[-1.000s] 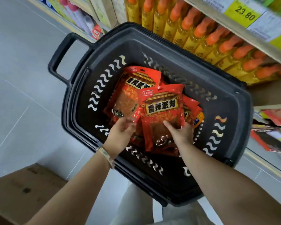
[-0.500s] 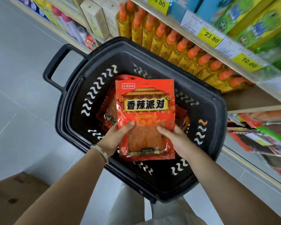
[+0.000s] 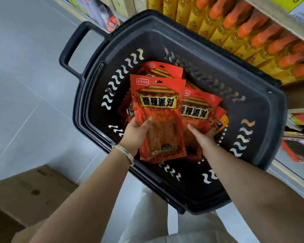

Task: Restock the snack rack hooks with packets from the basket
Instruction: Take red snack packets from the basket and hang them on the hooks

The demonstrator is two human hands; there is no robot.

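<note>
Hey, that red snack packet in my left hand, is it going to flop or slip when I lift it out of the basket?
Probably holds flat: the red packet juts out unbent from the left hand gripping only its lower part. Likely light, since one hand carries it. Its glossy film may be slippery, so pinch firmly.

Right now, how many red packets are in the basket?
5: front packet in left hand; rear packet; right packet by right hand; left packet; far-right packet. Others may hide.
</note>
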